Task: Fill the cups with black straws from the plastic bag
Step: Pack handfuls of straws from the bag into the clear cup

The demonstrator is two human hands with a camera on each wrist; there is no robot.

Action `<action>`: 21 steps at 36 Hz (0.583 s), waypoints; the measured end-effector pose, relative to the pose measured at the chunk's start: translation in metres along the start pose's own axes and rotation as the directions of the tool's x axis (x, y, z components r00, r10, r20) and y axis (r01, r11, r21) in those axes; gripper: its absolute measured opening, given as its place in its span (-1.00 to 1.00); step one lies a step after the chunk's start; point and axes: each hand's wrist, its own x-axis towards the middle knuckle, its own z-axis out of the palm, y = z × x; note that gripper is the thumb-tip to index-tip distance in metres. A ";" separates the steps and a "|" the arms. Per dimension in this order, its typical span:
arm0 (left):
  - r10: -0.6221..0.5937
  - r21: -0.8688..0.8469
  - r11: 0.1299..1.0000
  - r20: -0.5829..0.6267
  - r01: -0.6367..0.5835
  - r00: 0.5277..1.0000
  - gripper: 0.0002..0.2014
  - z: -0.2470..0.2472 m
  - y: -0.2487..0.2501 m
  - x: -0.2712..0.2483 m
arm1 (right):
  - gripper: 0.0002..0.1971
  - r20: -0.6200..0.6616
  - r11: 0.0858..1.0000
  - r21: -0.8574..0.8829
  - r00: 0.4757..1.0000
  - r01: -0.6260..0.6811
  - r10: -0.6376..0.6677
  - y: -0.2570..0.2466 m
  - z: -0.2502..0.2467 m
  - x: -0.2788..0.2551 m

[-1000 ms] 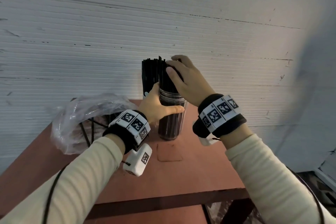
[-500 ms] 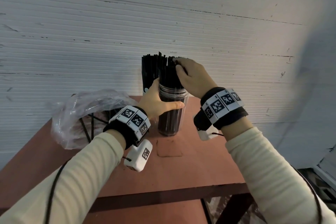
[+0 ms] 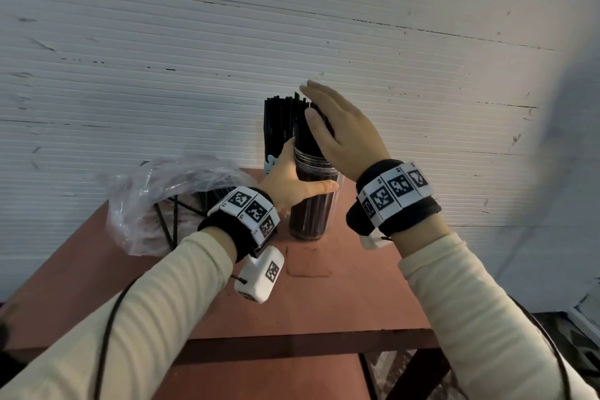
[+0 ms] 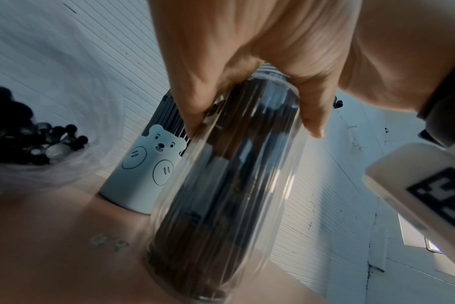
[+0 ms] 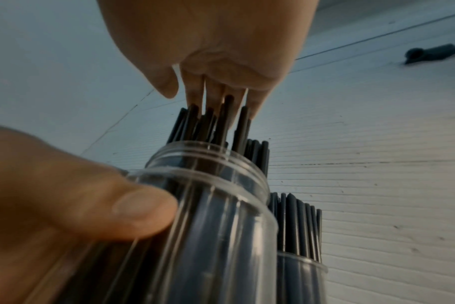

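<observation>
Two hands busy: left hand point(image 3: 293, 183) grips clear cup point(image 3: 310, 208); right hand point(image 3: 341, 136) flat, fingers straight, on black straws point(image 3: 303, 127). Hard push risks tipping cup, bending straws.

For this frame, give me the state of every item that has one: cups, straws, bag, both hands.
Clear cup: upright on the table, packed with black straws.
Bear cup: upright behind it, full of straws.
Plastic bag: open, crumpled, some straws left inside.
Left hand: grips the clear cup.
Right hand: fingers straight, flat against the straw tops.
</observation>
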 end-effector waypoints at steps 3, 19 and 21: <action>-0.007 -0.020 1.000 0.008 0.008 1.000 0.05 0.001 0.001 -0.001 | -0.57 0.090 0.991 -0.133 0.996 -0.011 0.023 -0.005 -0.002 -0.004; 0.036 0.245 0.969 -0.174 0.007 0.984 -0.66 -0.099 0.018 -0.044 | -0.90 0.009 0.939 0.340 0.998 -0.057 0.058 -0.069 0.027 -0.009; 0.062 0.327 0.945 -0.245 0.022 0.967 -0.70 -0.118 0.020 -0.052 | -0.87 0.167 0.929 0.342 0.982 -0.141 0.088 -0.079 0.044 -0.013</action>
